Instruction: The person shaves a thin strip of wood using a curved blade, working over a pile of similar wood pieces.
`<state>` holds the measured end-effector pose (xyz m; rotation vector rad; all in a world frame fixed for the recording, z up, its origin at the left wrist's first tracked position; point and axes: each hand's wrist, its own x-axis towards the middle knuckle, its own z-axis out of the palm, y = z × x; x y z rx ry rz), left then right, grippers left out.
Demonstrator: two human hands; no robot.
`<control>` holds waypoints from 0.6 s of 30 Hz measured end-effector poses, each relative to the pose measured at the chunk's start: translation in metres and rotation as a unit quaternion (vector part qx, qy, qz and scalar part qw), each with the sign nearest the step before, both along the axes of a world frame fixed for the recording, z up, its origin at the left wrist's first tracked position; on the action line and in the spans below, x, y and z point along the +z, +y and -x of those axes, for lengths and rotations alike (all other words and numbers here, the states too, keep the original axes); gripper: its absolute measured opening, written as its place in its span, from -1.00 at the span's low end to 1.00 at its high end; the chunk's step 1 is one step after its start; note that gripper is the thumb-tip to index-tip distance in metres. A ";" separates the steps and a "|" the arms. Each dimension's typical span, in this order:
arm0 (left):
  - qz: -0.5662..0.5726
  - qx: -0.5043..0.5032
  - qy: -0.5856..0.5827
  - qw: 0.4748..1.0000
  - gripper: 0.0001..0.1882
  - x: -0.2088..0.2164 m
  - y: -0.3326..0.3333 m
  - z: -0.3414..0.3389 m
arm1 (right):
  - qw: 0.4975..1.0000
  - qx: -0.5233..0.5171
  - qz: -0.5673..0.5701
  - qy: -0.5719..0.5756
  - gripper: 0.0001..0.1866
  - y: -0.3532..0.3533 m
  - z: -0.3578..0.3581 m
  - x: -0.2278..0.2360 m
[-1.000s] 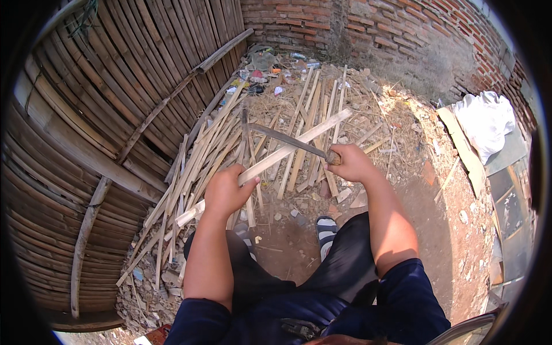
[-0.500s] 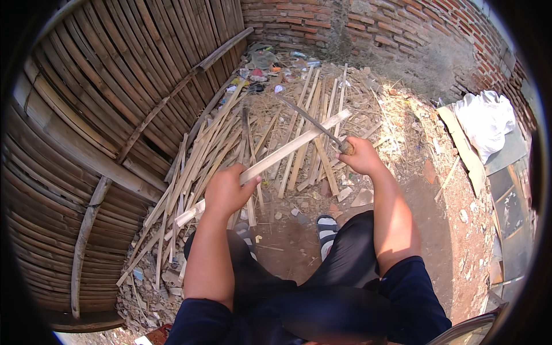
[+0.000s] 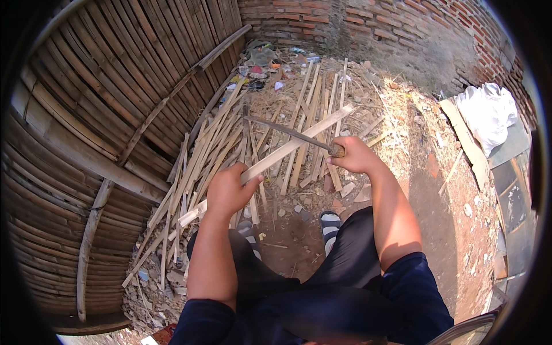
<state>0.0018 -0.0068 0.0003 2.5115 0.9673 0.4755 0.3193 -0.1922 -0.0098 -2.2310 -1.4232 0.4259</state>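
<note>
Ground point(image 3: 428, 236) spreading right, bamboo wall point(image 3: 52, 178) left, left hand point(image 3: 229, 190), fingers clamped on pale slat point(image 3: 273, 157), right hand point(image 3: 353, 155), fingers clamped on knife handle point(image 3: 337, 150)

Strips point(image 3: 201, 144) lie before the brickwork point(image 3: 391, 26), with a slatted wall point(image 3: 109, 109) left and a sack point(image 3: 487, 115) right

Hard sunlight bleaches the ground point(image 3: 474, 230) and a white bag point(image 3: 487, 115) at right; the slatted wall point(image 3: 69, 178) at left sits shaded. The wooden strip point(image 3: 273, 158) at centre is sharp, lower centre blurred, edges bowing toward the black rim.
</note>
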 end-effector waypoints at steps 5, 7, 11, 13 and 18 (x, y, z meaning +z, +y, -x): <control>-0.008 0.001 0.002 1.000 -0.50 -0.003 0.002 -0.001 | 0.990 -0.133 0.005 0.052 -0.45 -0.011 -0.017 -0.002; -0.020 -0.004 -0.003 1.000 -0.50 -0.005 0.002 -0.001 | 0.995 -0.100 -0.023 0.018 -0.46 -0.013 -0.020 -0.014; -0.013 0.001 0.002 1.000 -0.50 -0.002 0.003 0.002 | 1.000 -0.007 0.016 -0.024 -0.50 0.000 0.008 0.003; -0.013 -0.008 -0.010 1.000 -0.50 -0.007 0.003 0.000 | 0.999 0.036 -0.005 -0.037 -0.52 0.003 0.014 -0.005; -0.015 -0.013 -0.013 1.000 -0.50 -0.007 0.003 0.001 | 0.997 0.072 -0.011 -0.002 -0.57 0.009 0.025 -0.001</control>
